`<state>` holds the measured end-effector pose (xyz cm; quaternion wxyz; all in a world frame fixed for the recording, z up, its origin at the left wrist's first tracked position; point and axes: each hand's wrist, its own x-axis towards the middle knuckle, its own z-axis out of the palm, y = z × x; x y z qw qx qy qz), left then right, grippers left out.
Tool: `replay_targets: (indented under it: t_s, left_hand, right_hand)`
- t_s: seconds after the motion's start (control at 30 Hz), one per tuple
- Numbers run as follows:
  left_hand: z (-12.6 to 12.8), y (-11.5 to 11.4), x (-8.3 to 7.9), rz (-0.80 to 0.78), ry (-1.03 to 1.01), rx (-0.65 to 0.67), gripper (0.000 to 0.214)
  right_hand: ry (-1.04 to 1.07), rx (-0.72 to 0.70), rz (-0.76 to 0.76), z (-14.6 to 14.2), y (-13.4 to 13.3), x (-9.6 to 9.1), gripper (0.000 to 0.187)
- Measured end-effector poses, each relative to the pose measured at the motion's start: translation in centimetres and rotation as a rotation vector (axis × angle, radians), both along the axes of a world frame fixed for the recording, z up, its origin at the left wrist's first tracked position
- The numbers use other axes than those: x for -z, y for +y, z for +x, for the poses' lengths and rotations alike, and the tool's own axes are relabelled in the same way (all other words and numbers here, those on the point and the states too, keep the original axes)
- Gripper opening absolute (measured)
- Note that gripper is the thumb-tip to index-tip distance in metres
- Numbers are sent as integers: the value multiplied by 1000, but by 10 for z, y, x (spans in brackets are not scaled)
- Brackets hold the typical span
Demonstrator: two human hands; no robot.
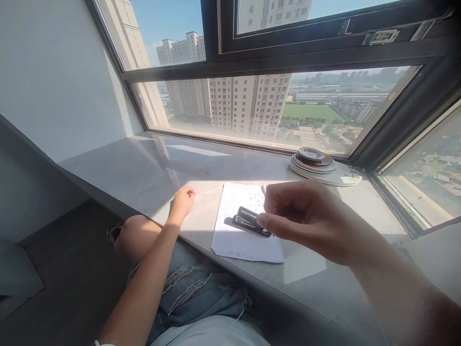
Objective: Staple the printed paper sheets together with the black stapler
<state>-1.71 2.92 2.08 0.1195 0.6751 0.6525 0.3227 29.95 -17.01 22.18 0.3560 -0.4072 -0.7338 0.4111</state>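
A black stapler (248, 218) lies on a stack of white paper sheets (230, 245) with rows of dark marks. In front of its right end hovers my right hand (302, 214), fingers curled and thumb pointing left, with the thumb tip overlapping the stapler in view. Whether the thumb touches the stapler is unclear, and the inside of the fingers is shadowed. To the left of the paper, my left hand (183, 201) rests on the pale stone sill (201, 221) with its fingers loosely curled in; nothing shows in it.
Several stacked plates (312, 166) stand at the back right of the sill, by the window. A dark window frame (252, 65) runs along the back. My legs in torn denim shorts (194, 288) are against the sill's front edge. A white wall (65, 77) rises at left.
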Motion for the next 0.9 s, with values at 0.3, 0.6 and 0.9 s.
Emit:
replay_targets:
  t_s: [0.3,0.6,0.9]
  left_hand:
    - [1,-1,-2,3,-15,-1,18]
    - [-4,3,7,13,-4,12,18]
    - [-3,2,5,10,-27,20,19]
  right_hand:
    - [115,-149,-3,2,4,2,52]
    - [140,-165,-46,7,3,6,46]
    - [74,37,102,32,-24,-15,10]
